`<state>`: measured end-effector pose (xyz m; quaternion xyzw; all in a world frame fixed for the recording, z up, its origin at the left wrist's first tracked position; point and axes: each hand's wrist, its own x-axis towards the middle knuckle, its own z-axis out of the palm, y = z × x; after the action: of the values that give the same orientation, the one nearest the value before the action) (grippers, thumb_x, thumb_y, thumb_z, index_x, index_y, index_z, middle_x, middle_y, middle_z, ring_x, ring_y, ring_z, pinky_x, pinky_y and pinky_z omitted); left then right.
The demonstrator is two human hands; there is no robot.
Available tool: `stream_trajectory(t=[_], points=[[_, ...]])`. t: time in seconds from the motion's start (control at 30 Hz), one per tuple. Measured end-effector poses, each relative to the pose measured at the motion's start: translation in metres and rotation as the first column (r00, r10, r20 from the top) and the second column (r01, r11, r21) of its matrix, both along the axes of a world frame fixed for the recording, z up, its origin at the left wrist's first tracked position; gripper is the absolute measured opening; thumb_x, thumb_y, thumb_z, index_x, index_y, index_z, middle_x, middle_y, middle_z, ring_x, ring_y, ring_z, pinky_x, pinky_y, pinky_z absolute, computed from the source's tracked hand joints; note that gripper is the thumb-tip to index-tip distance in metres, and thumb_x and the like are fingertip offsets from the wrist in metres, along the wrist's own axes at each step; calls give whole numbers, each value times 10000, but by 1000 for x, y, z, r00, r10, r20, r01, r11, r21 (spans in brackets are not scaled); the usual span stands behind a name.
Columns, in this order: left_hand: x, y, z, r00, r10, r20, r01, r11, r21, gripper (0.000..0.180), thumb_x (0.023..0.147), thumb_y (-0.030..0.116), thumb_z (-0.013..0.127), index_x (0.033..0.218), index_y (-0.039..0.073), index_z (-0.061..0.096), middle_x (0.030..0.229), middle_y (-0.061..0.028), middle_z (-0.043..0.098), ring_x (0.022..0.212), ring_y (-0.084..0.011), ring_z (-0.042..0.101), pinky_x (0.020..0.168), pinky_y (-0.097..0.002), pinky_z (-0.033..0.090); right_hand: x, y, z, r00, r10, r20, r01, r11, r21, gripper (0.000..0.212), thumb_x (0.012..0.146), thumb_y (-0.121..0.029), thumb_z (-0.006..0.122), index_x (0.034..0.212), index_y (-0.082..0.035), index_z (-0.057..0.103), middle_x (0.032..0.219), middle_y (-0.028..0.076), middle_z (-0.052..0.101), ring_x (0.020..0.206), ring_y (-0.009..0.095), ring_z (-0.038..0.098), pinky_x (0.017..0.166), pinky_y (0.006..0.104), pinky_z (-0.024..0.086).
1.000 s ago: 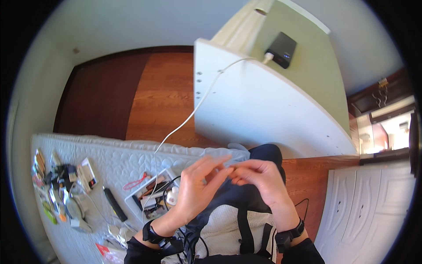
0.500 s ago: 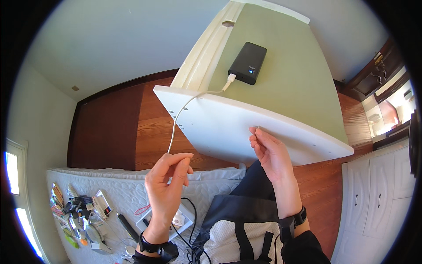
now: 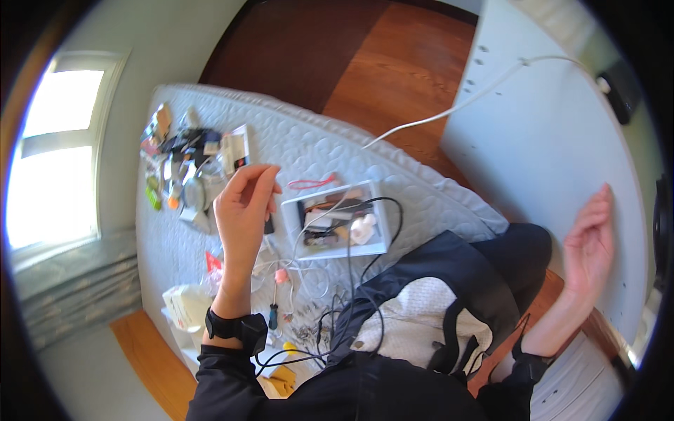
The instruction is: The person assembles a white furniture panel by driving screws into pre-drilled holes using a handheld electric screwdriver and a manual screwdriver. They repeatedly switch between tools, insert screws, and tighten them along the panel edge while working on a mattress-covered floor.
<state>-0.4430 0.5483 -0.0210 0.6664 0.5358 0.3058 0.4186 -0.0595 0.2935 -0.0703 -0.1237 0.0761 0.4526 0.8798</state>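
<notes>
My left hand (image 3: pixel 242 210) is raised over the bed, its thumb and fingers pressed together. Whatever they may pinch is too small to make out. To the right, in front of the white panel (image 3: pixel 540 140), my right hand (image 3: pixel 590 242) is held up with its fingers drawn together; it is slightly blurred and anything between the fingertips is hidden. A white cable (image 3: pixel 449 111) runs from the black power bank (image 3: pixel 618 93) over the panel's edge and down toward the mattress. Neither hand visibly touches this cable.
On the quilted mattress (image 3: pixel 428 182) stands a white tray (image 3: pixel 335 254) of cables and small parts. Beyond my left hand lies a heap of small items (image 3: pixel 189 161). Near my left forearm lies a screwdriver (image 3: pixel 273 316). Black cables (image 3: pixel 382 316) loop across my lap.
The view has swung toward the bed, so the panel and power bank now sit at the right rim. My hands are farther apart; the right one has moved right, and both keep their fingers together.
</notes>
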Motion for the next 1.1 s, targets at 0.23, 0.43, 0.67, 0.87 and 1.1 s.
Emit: stream_trajectory(t=[0.23,0.43,0.67,0.87,1.1], points=[[-151,-62,-96,863,-261,-433,-18,840,-543,163,891,145,619,866,-3,684,676,-47,667,541,-113,627,490,-246,475,35,-13,-9,998,56,-37,-57,998,-18,326,1031,-88,394,1321,20,494,1136,143,598,947,225,623,801,338,564],[-277,-158,-192,751,-264,-606,-358,608,-708,158,800,131,660,819,-26,671,693,-109,690,620,-228,673,574,-336,544,43,-17,-13,994,112,-6,-112,993,20,341,1034,-95,376,1342,8,480,1205,142,595,976,238,621,811,357,551],[-343,-216,-230,293,-115,-949,-295,933,-204,492,713,173,739,1135,13,544,1132,-197,560,1048,-392,586,848,-458,503,41,-15,-15,990,132,-54,-128,989,70,340,1041,-118,360,1331,7,488,1213,140,596,977,237,614,824,365,537],[-318,-202,-235,124,67,-990,-576,817,-17,382,807,208,690,1107,4,572,1129,-207,590,1031,-377,614,815,-446,525,37,-12,-9,989,137,-55,-134,990,50,331,1039,-115,363,1310,10,506,1201,143,609,964,237,619,817,366,539],[-259,-259,-220,833,-489,258,272,-44,-961,235,821,241,614,883,24,677,872,-165,708,774,-311,696,664,-453,539,43,-14,-6,991,123,-58,-125,991,-41,314,1031,-100,392,1294,3,527,1178,122,618,931,218,622,793,338,546]])
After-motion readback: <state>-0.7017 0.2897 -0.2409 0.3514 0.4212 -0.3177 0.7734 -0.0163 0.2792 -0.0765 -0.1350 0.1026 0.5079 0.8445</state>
